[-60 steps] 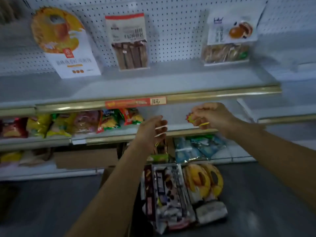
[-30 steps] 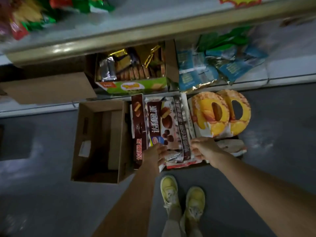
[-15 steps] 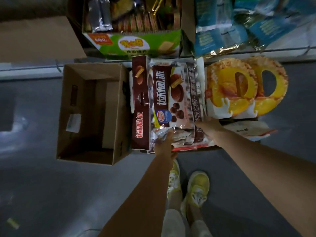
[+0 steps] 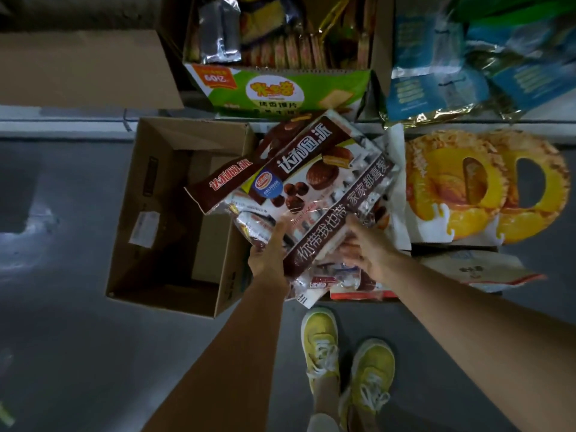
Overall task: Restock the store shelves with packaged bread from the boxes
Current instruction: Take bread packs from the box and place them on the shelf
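A large brown-and-white pack of chocolate pies [image 4: 311, 182] is tilted up out of the stock box on the floor. My left hand [image 4: 269, 254] grips its near left edge. My right hand [image 4: 364, 251] holds its near right corner from underneath, fingers partly hidden by the pack. More wrapped packs [image 4: 336, 280] lie below it in the box. Two yellow ring-shaped cake packs [image 4: 458, 188] stand just to the right.
An empty open cardboard box [image 4: 174, 219] sits on the grey floor to the left. A green carton of biscuits [image 4: 280, 88] and blue bags [image 4: 442, 79] fill the bottom shelf ahead. My yellow shoes [image 4: 346, 357] stand right behind the boxes.
My view dropped from the shelves to the floor boxes. Both hands reached down, took the chocolate pie pack by its near edge, and have lifted and tilted it leftward.
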`<state>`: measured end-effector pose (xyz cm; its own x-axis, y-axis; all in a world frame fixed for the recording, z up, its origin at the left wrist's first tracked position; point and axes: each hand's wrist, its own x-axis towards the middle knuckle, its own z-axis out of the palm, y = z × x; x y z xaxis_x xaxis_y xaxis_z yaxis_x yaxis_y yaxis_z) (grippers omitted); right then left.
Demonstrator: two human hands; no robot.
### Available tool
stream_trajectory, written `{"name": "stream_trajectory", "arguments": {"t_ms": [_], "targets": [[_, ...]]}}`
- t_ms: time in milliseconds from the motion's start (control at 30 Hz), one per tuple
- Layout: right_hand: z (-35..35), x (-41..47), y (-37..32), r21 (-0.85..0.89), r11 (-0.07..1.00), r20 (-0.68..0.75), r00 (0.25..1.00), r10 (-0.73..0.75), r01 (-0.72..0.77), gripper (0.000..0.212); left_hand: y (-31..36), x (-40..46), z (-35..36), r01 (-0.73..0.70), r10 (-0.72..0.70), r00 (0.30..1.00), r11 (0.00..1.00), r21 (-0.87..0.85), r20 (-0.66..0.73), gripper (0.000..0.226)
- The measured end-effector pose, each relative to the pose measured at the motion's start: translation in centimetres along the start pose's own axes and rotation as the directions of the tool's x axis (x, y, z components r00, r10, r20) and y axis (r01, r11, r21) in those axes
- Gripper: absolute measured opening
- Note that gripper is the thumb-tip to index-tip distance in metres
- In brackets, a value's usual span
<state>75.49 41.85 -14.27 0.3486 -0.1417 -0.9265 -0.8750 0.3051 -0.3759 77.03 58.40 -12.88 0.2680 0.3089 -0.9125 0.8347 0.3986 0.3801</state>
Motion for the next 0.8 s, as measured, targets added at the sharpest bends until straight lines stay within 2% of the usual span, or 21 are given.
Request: {"name": "stream_trajectory", "arguments": {"t_ms": [67,133,200,333,433,600,800], "targets": [[0.0,1.5,-1.7,0.156,0.988,-0.019,1.000,-0.004,0.007,0.050,-0.2,0.8,0.0,0.011,-0.011,1.000,0.999,-0.046,0.013,0.098],[0.4,2.6,-3.4,0.262,0.965,-0.024,1.000,0.011,-0.005,0.053,-0.5,1.3,-0.1,0.005,-0.003,1.000,0.997,-0.080,0.028,0.090],[0.8,3.1,-4.1,0.259,0.966,-0.015,1.000,0.025,-0.021,0.057,-0.4,1.5,-0.3,-0.011,0.017,0.999,0.993,-0.117,0.051,0.078],[0.6,2.4,-4.1,0.276,0.961,-0.033,0.999,0.009,0.001,0.049,0.8,0.9,-0.7,-0.062,0.090,0.987,0.976,-0.207,0.131,0.075],[0.4,0.8,-4.5,0.291,0.957,0.005,1.000,0.002,-0.003,0.050,2.1,-0.2,-1.6,-0.090,0.122,0.978,0.979,-0.181,0.172,0.069],[0.8,-4.0,-4.9,0.301,0.953,0.024,0.999,-0.045,0.036,0.033,4.0,-4.0,-3.8,-0.130,0.162,0.965,0.978,-0.160,0.206,0.062],[0.5,-12.8,-5.9,0.394,0.915,0.062,0.990,-0.124,0.090,0.022,6.9,-11.0,-7.4,-0.214,0.261,0.898,0.962,-0.167,0.355,0.053]]}}
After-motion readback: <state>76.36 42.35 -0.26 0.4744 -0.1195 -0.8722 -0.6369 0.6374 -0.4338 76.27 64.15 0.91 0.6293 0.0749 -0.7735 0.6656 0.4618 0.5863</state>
